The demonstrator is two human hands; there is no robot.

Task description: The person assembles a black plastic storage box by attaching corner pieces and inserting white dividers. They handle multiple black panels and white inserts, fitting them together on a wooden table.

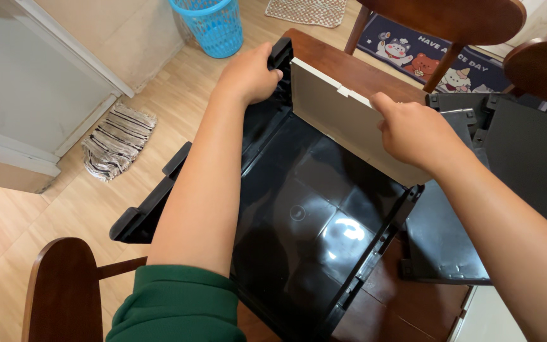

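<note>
There is a single view, from a camera worn on the person's head. It looks steeply down and forward over both forearms, close enough that the arms fill the lower half of the frame. The left hand (pixel 248 76) and right hand (pixel 416 133) sit in the upper middle, over a black tray (pixel 324 221) on the brown surface (pixel 349 63). The surface's far corner points toward the top edge; floor (pixel 45 215) shows at left, a chair (pixel 64 285) at bottom left.
</note>
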